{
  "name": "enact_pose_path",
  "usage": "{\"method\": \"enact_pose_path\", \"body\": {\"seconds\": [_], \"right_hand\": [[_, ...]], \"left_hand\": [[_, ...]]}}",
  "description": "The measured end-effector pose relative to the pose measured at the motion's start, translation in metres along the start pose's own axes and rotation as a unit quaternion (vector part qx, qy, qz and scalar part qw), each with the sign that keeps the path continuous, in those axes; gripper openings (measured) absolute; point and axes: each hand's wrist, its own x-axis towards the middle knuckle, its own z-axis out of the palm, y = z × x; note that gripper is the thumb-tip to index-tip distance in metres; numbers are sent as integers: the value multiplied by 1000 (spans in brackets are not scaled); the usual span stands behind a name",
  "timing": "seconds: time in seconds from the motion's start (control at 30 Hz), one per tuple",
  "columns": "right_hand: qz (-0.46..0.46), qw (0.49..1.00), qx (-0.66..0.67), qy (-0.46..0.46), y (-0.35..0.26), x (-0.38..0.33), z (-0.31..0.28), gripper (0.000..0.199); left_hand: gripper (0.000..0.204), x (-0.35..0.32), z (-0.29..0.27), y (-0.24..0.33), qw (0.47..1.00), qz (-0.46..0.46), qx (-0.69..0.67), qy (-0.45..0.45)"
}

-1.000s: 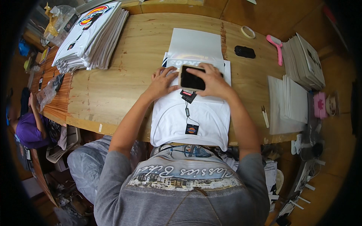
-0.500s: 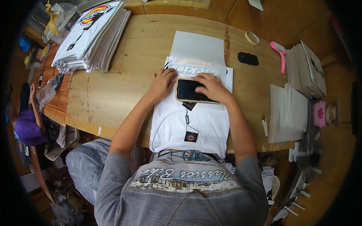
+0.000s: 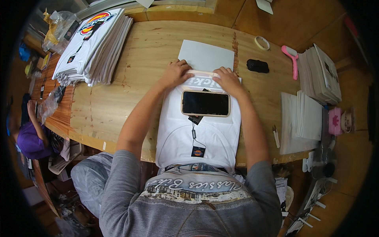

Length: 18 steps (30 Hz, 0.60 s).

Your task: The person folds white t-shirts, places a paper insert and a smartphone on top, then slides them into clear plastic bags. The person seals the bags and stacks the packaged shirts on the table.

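While a phone (image 3: 205,103) lies on a white shirt (image 3: 169,142), two hands meet a pale sheet (image 3: 209,55)

The left hand (image 3: 177,74) and the right hand (image 3: 229,82) extend over the bench (image 3: 150,59), their fingers bent at a narrow crosswise edge of the sheet; whether they grasp it or only press it cannot be told. The phone, dark-screened and light-cased, lies lengthwise from left to right on the sheet's near part, apart from both hands. The shirt lies flat beneath, bearing on its near part a square black tag (image 3: 198,151) on a cord. At far left stands a stack of white shirts (image 3: 98,51); at right lie a black object (image 3: 257,66), a pink-handled tool (image 3: 295,65) and, nearer, a pile of pale sheets (image 3: 310,118).
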Motion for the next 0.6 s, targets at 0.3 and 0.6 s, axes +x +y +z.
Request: {"method": "enact_pose_path", "body": {"seconds": [0.3,0.6], "right_hand": [[-10,994,106,-40,53,-14,-24,26],[42,645,739,-191,73,-57,-11,63]], "left_hand": [[24,-3,-24,-38,982,-63,-157,-84],[50,-38,-38,-35,717,-201,-648,-160]]}}
